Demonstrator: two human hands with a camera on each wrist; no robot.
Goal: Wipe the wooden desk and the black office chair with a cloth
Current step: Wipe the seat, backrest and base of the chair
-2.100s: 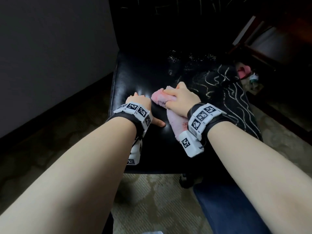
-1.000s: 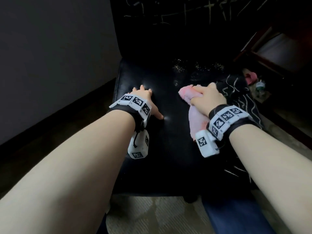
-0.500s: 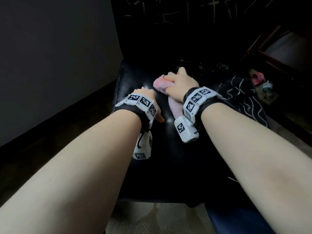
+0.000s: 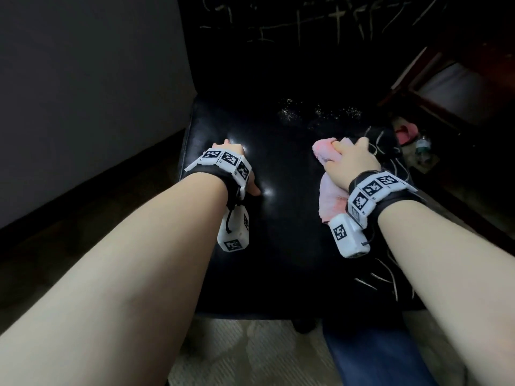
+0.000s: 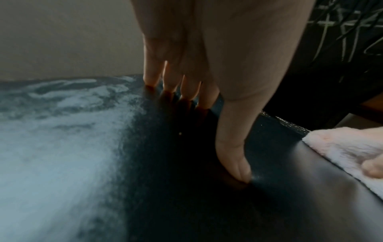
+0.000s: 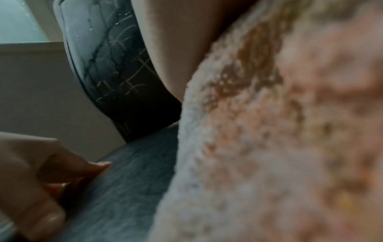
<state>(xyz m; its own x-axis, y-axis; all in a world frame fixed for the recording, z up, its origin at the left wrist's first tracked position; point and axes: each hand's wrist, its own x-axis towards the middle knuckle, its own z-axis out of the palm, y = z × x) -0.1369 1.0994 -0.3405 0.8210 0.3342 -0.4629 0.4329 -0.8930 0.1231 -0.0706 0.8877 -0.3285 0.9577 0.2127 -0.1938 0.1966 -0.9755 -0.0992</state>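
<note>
The black office chair's seat point(image 4: 281, 218) fills the middle of the head view, its cracked backrest point(image 4: 306, 26) behind. My left hand point(image 4: 235, 148) rests on the seat's left part; in the left wrist view its straight fingers point(image 5: 172, 78) and thumb touch the leather. My right hand point(image 4: 354, 162) presses down on the bunched pink cloth point(image 4: 331, 201) at the seat's right part, fingers curled over the cloth's front lump. That cloth point(image 6: 269, 147) fills the right wrist view, and its edge point(image 5: 342, 147) shows in the left wrist view.
A grey wall point(image 4: 83, 93) runs close along the chair's left side. Dark wooden furniture point(image 4: 418, 73), a pink slipper point(image 4: 490, 129) and a small bottle point(image 4: 422, 146) sit at the right rear. The seat's right edge point(image 4: 390, 168) is cracked white. Pale carpet point(image 4: 250, 352) and my blue trouser leg point(image 4: 376, 358) lie below.
My right hand has slid the cloth from the seat's middle rear out to the right, after sweeping left before that. The left hand has stayed in place on the seat.
</note>
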